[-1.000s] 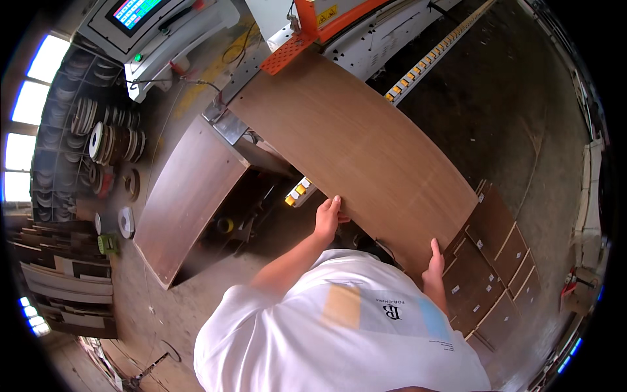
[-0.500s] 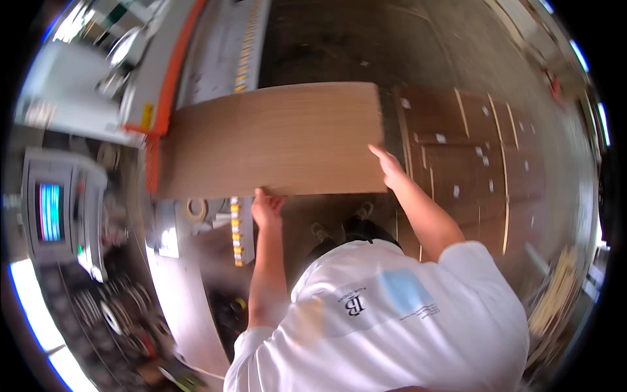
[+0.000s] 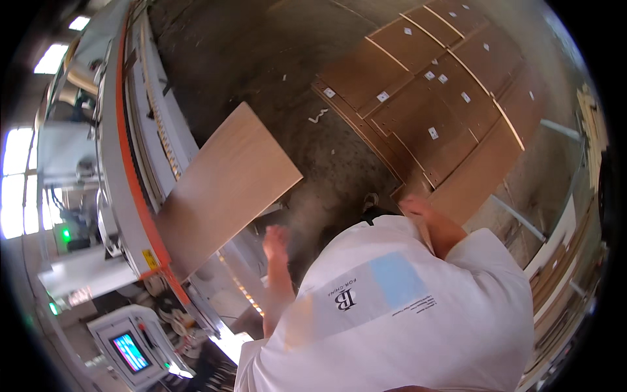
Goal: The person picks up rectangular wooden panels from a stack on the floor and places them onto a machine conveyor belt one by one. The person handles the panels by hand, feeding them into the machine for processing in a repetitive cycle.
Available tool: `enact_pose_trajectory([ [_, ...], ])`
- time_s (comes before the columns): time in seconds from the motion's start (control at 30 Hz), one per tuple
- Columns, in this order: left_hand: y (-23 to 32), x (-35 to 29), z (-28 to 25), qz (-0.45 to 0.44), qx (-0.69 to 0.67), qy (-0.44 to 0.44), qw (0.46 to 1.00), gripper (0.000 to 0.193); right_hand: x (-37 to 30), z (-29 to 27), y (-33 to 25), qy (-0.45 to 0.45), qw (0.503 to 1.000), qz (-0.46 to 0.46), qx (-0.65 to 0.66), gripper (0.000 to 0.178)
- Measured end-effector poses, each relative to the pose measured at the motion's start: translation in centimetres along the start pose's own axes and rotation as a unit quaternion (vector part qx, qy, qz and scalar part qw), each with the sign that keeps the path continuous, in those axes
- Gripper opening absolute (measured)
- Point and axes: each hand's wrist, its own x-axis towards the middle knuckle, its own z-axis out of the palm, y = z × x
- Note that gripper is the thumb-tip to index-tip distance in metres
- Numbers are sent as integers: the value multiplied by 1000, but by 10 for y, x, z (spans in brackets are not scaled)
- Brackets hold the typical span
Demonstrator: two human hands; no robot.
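A brown wood-look board (image 3: 232, 186) lies with its left end under the orange edge of a long machine (image 3: 134, 189), its other end sticking out toward me. My left hand (image 3: 275, 243) is off the board, a little to the right of its near edge; motion blurs its fingers. Low on the right, my right hand (image 3: 418, 206) is at the near corner of a spread of brown panels (image 3: 418, 117). Its fingers are smeared too, and whether it grips a panel edge cannot be made out.
Small white labels and pale strips lie on the panels. A control console with a lit screen (image 3: 130, 351) stands at the lower left. White scraps (image 3: 318, 116) lie on the dark floor. Metal bars (image 3: 519, 219) and long wood strips (image 3: 591, 140) are at the right.
Both hands have come away from the board, which stays at the machine. My right hand has moved to the panels. The view has turned to the right.
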Motion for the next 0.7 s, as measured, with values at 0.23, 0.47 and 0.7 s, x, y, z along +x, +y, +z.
enact_pose_trajectory([
  [0.23, -13, 44, 151, -18, 335, -177, 925, 31, -59, 26, 177, 81, 793, 193, 572, 23],
  [0.47, -20, 131, 301, 57, 589, -384, 709, 36, -39, 133, 135, 70, 722, 199, 659, 26],
  [0.7, -54, 232, 475, 153, 741, -385, 530, 49, -95, 149, -44, 212, 817, 256, 470, 36],
])
